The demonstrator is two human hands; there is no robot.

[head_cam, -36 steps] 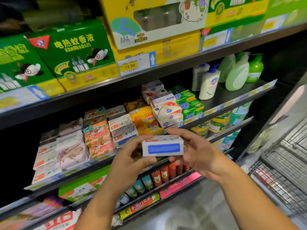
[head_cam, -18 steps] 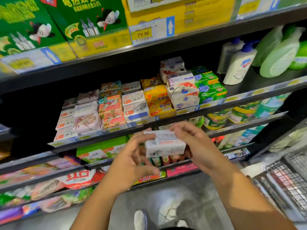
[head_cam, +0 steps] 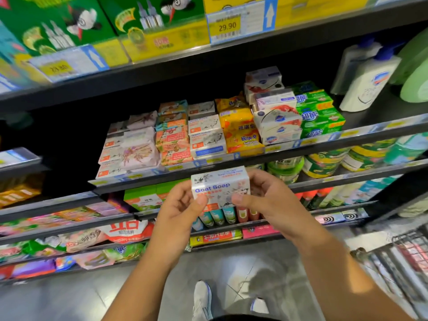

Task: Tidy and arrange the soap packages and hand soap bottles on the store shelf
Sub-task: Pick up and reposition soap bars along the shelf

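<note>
A white goat soap box [head_cam: 220, 187] with blue lettering is held in front of the shelves, its printed face toward me. My left hand [head_cam: 178, 212] pinches its left end and my right hand [head_cam: 268, 200] grips its right end. Just above it runs the soap shelf [head_cam: 359, 133], packed with stacked soap packages: matching white goat soap boxes [head_cam: 206, 133], yellow sulfur soap [head_cam: 240, 130], white soap packs [head_cam: 278, 121] and green soap packs [head_cam: 322, 112]. A white hand soap bottle [head_cam: 368, 82] and green bottles [head_cam: 414, 72] stand at the shelf's right end.
Green and yellow boxes [head_cam: 92, 22] fill the shelf above, behind price tags [head_cam: 240, 22]. Round green tubs [head_cam: 322, 163] and tubes sit on lower shelves. A wire shopping basket [head_cam: 403, 256] stands at the right. My white shoes [head_cam: 203, 300] are on the grey floor.
Both hands have turned the box so its printed front now faces me instead of its blue-labelled side. The view has tilted down and closer to the shelves.
</note>
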